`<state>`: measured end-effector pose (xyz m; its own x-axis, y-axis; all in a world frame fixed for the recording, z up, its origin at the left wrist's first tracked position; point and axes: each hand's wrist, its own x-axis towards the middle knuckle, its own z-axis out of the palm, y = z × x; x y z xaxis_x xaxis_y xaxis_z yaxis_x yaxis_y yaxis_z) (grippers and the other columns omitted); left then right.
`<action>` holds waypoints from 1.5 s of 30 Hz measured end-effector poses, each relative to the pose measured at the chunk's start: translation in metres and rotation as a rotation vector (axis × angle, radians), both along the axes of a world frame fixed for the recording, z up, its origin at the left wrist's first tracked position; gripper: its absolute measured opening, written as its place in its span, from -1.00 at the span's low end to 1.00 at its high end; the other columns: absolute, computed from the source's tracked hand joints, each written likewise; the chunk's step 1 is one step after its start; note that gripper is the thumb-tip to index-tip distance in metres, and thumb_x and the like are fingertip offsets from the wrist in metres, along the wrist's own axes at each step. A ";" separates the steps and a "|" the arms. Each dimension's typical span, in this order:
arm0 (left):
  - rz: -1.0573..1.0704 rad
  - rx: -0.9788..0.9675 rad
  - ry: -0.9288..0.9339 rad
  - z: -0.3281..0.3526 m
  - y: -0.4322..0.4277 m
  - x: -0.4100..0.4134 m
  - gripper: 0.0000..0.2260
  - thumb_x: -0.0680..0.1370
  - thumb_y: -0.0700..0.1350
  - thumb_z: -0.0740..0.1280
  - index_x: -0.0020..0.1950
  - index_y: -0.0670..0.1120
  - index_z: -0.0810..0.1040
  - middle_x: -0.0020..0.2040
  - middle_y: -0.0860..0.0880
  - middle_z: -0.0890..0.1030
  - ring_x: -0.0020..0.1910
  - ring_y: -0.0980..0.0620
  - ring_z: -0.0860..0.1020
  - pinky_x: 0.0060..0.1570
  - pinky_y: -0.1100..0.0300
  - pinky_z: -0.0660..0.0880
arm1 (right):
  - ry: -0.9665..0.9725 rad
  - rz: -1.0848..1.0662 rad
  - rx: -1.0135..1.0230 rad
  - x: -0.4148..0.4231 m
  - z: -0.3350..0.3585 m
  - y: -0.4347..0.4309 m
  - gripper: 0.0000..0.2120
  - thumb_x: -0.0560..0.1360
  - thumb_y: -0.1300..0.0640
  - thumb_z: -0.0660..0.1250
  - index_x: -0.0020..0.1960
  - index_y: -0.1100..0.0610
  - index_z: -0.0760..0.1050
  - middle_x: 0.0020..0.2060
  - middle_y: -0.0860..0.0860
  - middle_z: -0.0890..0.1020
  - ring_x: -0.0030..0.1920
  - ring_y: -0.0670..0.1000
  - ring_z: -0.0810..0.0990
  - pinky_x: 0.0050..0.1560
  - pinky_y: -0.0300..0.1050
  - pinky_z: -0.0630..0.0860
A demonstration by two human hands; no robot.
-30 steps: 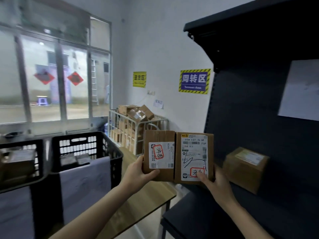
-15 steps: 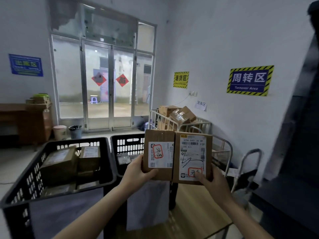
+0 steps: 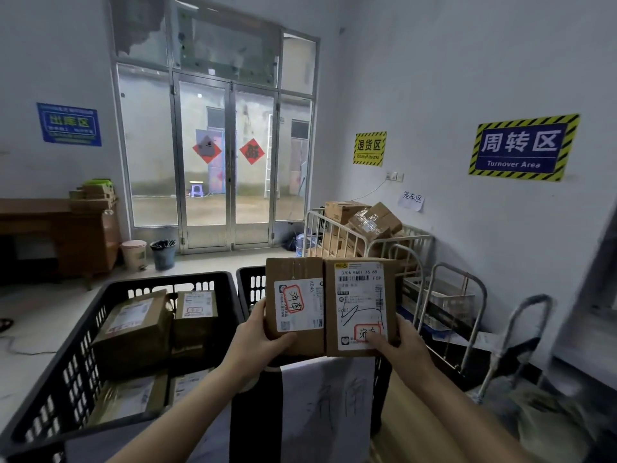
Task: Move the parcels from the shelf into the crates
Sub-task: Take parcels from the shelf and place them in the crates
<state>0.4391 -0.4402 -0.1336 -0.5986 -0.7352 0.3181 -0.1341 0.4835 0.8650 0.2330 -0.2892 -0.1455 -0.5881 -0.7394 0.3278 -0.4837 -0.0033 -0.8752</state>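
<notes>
I hold two brown cardboard parcels side by side at chest height, labels facing me. My left hand point(image 3: 258, 342) grips the left parcel point(image 3: 293, 289) by its lower left corner. My right hand point(image 3: 405, 345) grips the right parcel point(image 3: 360, 295) at its lower right corner, thumb on the red stamp. Both hang in front of a black crate point(image 3: 250, 285) that they mostly hide; a white paper sign point(image 3: 327, 406) hangs on its front. A second black crate point(image 3: 80, 329) to the left holds several parcels point(image 3: 137, 325). The shelf is out of view.
A metal cage cart point(image 3: 337, 235) full of boxes stands at the back right, with metal trolley frames point(image 3: 467, 295) in front of it. Glass doors point(image 3: 230, 162) face me. A wooden desk point(image 3: 56, 235) and two bins point(image 3: 163, 253) stand at the left wall.
My view has swung left, away from the dark shelf toward the crates and the doors. Both hands keep the same grip on the two parcels, now held over the right crate.
</notes>
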 end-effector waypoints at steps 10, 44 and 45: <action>0.104 0.124 -0.069 -0.021 -0.064 -0.057 -0.37 0.41 -0.16 0.46 0.38 -0.03 0.22 0.05 0.09 0.51 0.11 0.10 0.51 0.06 0.28 0.49 | -0.048 0.146 0.078 -0.067 -0.014 -0.086 -0.63 0.47 0.13 0.37 0.20 -0.06 0.32 0.04 -0.09 0.59 0.01 -0.17 0.56 -0.14 -0.32 0.49; 0.496 1.000 -0.639 -0.175 -0.210 -0.177 -0.83 0.46 -0.37 0.34 -0.02 -0.15 0.50 -0.09 -0.08 0.57 0.10 -0.09 0.54 -0.05 0.15 0.53 | -0.346 0.595 1.221 -0.191 -0.205 -0.312 -0.86 0.45 0.23 0.37 0.01 0.14 0.55 -0.13 -0.04 0.61 -0.10 -0.07 0.59 0.05 -0.21 0.54; 0.529 0.975 -0.616 -0.177 -0.213 -0.177 -0.77 0.44 -0.38 0.36 0.07 -0.20 0.51 0.01 -0.12 0.59 0.16 -0.11 0.53 0.00 0.12 0.52 | -0.351 0.589 1.194 -0.191 -0.207 -0.314 -0.79 0.45 0.24 0.37 0.09 0.17 0.54 -0.12 -0.04 0.62 -0.08 -0.07 0.60 0.00 -0.24 0.53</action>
